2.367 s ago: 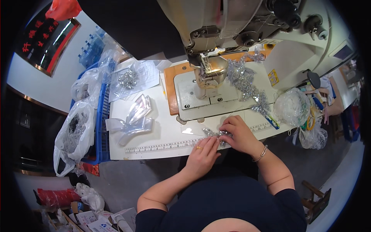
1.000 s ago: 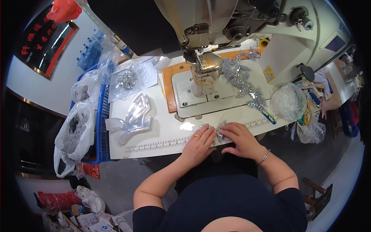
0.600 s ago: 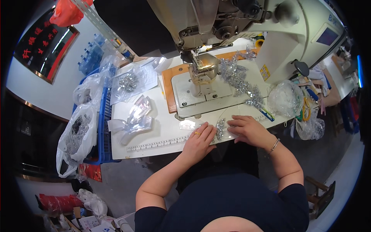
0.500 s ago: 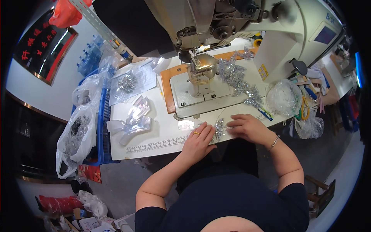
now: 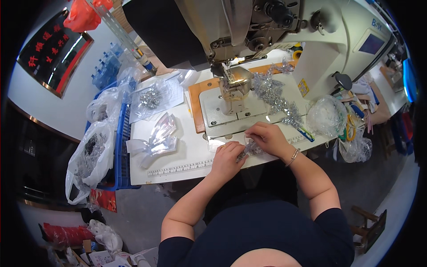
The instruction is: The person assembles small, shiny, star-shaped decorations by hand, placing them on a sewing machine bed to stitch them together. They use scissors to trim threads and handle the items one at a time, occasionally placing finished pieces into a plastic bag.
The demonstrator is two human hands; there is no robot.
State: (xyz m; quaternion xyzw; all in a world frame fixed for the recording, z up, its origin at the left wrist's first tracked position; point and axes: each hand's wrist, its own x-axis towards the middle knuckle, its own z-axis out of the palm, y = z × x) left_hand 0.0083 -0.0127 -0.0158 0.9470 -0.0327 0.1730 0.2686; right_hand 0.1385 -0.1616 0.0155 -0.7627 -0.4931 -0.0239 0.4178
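Observation:
At the table's front edge, a small silver glittery piece (image 5: 252, 146) lies between my two hands, partly covered by them. My left hand (image 5: 227, 160) presses on it from the left, fingers together and thumb along its near end. Pinched fingers of my right hand (image 5: 268, 139) are at its far right end; what sits between the fingertips is too small to make out. A clear plastic piece (image 5: 214, 145) shows beside my left fingertips. Just beyond stands the sewing machine's (image 5: 235, 91) needle area over a metal plate (image 5: 213, 111).
Several clear plastic pieces (image 5: 155, 144) lie at the left, with silver bits (image 5: 150, 98) on a sheet behind. A silver glittery strip (image 5: 271, 93) runs right of the machine. Nearby are a thread snipper (image 5: 306, 134), a clear bag (image 5: 327, 115) and a blue basket (image 5: 122, 147).
My right hand has moved left and closed its fingers by the silver piece, which it now partly covers. My left hand has shifted slightly onto the piece.

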